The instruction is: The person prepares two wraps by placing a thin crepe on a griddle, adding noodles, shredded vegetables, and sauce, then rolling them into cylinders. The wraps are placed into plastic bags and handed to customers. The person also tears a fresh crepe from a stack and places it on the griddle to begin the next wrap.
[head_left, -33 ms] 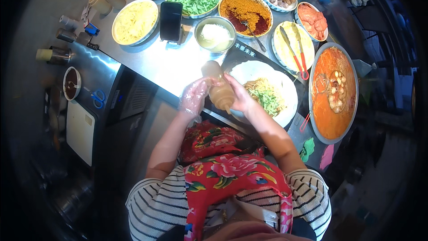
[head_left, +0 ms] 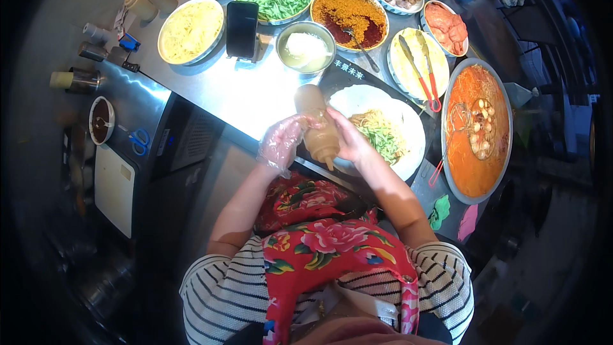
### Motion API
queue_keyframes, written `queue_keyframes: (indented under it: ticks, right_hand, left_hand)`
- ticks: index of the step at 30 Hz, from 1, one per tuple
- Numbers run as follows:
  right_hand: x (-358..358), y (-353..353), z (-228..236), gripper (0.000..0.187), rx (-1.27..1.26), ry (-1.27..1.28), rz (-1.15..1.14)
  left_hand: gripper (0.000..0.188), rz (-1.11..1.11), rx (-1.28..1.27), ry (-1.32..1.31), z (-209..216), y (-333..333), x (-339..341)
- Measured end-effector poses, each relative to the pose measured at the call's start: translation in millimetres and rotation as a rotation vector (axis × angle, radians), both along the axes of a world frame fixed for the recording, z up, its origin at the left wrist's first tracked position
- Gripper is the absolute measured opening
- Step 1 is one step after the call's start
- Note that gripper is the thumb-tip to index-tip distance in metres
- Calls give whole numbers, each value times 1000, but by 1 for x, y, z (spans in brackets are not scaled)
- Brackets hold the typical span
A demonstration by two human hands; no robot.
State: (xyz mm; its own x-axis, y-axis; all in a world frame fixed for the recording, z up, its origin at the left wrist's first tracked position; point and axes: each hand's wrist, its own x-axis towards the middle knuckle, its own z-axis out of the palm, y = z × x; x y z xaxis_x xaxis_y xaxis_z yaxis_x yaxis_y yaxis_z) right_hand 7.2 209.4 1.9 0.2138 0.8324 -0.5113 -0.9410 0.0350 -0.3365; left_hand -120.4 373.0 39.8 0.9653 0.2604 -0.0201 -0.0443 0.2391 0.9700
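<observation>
A squeeze bottle (head_left: pixel 320 140) of tan sauce hangs nozzle down between my two hands, above the counter's near edge. My left hand (head_left: pixel 281 141), in a clear plastic glove, is closed against the bottle's left side. Around its right side curl the fingers of my right hand (head_left: pixel 352 138), partly hidden behind the bottle. Just right of the hands is a large white plate (head_left: pixel 414 129), holding noodles (head_left: pixel 364 121) topped with shredded cucumber (head_left: pixel 385 145). My right wrist passes over the plate's near left rim.
Behind the plate stand a metal bowl (head_left: pixel 284 61), a phone (head_left: pixel 242 29) on a stand and several bowls of toppings. Red-handled tongs (head_left: pixel 423 71) lie on a pale yellow dish. A wide basin (head_left: pixel 479 172) of orange-red food sits right. Blue scissors (head_left: pixel 140 141) lie on the left counter.
The bottle has swung a little, its nozzle end slightly lower and its base a bit to the right. Both hands still hold it, and the whole view has shifted slightly.
</observation>
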Motion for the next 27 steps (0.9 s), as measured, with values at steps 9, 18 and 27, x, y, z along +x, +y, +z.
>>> queue_keyframes:
  ticks: [9, 18, 27]
  right_hand:
    - [36, -86, 62, 73, -462, -1178, -467]
    - [60, -134, 91, 66, -627, -1331, -688]
    - [49, -183, 91, 66, -730, -1359, -654]
  left_hand:
    - [34, -60, 95, -154, 37, -44, 27]
    - [31, -86, 348, -35, 31, -64, 15]
    - [30, -48, 301, -28, 30, -76, 5]
